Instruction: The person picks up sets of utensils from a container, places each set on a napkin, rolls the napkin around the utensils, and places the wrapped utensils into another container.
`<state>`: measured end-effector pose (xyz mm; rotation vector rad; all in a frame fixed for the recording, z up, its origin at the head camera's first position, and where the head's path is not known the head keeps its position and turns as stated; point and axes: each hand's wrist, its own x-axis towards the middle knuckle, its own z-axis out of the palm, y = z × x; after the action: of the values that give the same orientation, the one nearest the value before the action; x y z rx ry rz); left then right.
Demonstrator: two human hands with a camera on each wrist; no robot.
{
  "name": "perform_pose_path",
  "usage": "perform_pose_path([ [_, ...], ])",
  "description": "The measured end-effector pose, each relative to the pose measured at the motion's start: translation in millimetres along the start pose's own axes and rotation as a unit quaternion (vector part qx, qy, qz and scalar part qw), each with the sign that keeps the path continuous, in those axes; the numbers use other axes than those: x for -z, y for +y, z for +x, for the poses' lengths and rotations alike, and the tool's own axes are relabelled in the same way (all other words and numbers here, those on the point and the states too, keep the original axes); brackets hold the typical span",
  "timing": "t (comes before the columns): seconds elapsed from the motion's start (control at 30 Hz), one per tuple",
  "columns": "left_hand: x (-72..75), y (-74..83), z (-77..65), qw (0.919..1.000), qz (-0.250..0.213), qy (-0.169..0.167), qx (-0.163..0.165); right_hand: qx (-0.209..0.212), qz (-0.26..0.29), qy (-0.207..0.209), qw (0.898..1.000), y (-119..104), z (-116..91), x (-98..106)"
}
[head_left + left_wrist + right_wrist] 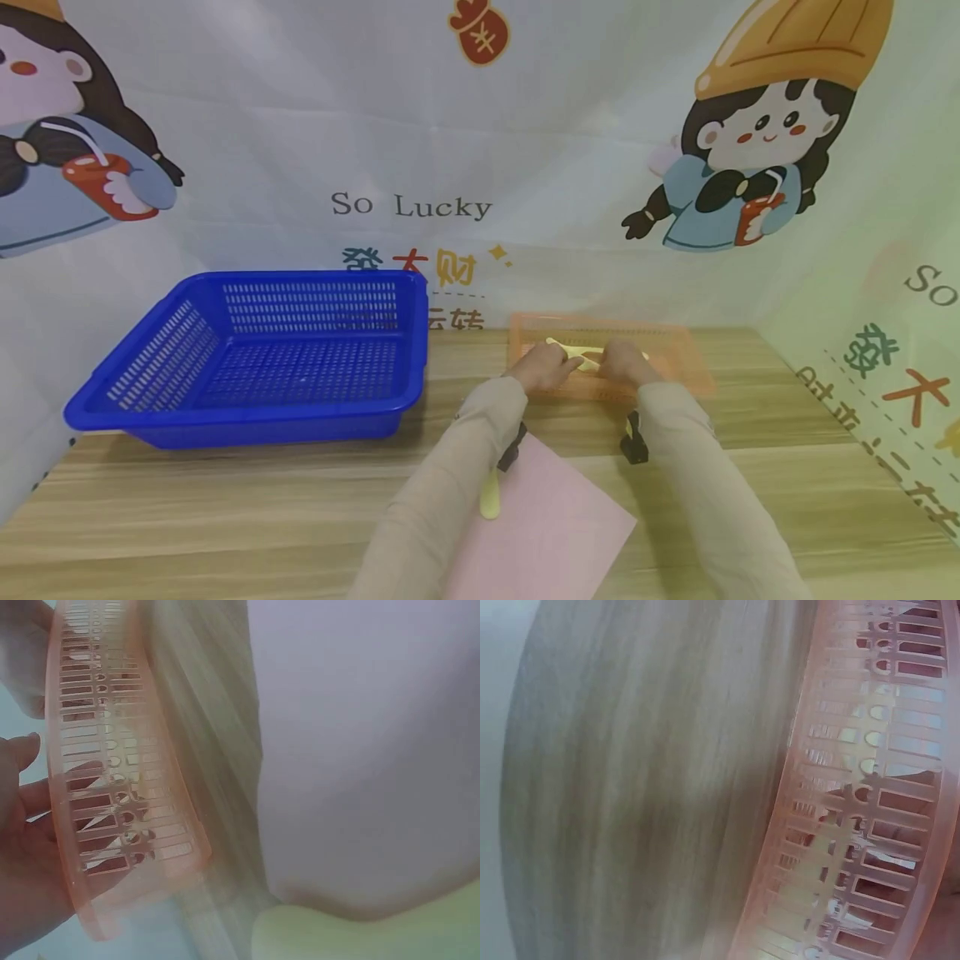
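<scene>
Both hands reach into a shallow, slotted orange basket [693, 379] at the back of the table. Thin yellow pieces [596, 348] lie between and around the fingers there; their kind is hard to make out. My left hand [542, 367] comes over the front rim, thumb raised apart from the fingers, which show through the slots in the left wrist view. Beside it, my right hand [621, 363] dips its fingers among the yellow pieces, partly hidden by the basket wall in the right wrist view. I cannot tell whether it grips one.
Pink paper [555, 525] lies on the wooden table [780, 467] below the forearms. A yellow piece with a rounded end [490, 497] rests on it, partly under the left sleeve. At left stands a large blue basket [277, 412]. A printed cloth [570, 150] hangs behind.
</scene>
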<state>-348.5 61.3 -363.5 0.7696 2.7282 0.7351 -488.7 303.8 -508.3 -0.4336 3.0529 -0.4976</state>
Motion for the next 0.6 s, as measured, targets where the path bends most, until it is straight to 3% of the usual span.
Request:
perform_pose_path([
  [0.2, 13.3, 8.1, -18.0, 0.9979, -0.009, 0.057, -0.028, 0.005, 0.071, 0.031, 0.997, -13, -12, 10],
  [0.33, 15.2, -1.8, -7.5, 0.9984, -0.022, 0.044, -0.026, 0.015, 0.122, 0.066, 0.990, -79, -59, 57],
  [0.37, 7.3, -14.8, 8.5, 0.9977, -0.016, 0.053, -0.041, 0.030, 0.122, 0.086, 0.988, -97, -73, 70],
  [0.43, -8.9, -42.1, 41.6, 0.9950, -0.011, 0.076, -0.064, 0.002, 0.123, 0.091, 0.988, -135, -95, 96],
  [0.5, -24.6, -69.8, 74.0, 0.9927, -0.027, 0.089, -0.078, -0.001, 0.122, 0.109, 0.986, -156, -108, 110],
  [0.57, -36.5, -88.6, 96.9, 0.9891, -0.046, 0.105, -0.092, -0.014, 0.122, 0.109, 0.986, -168, -115, 119],
  [0.6, -29.4, -78.5, 82.8, 0.9901, -0.058, 0.103, -0.075, -0.023, 0.132, 0.108, 0.985, -172, -116, 120],
])
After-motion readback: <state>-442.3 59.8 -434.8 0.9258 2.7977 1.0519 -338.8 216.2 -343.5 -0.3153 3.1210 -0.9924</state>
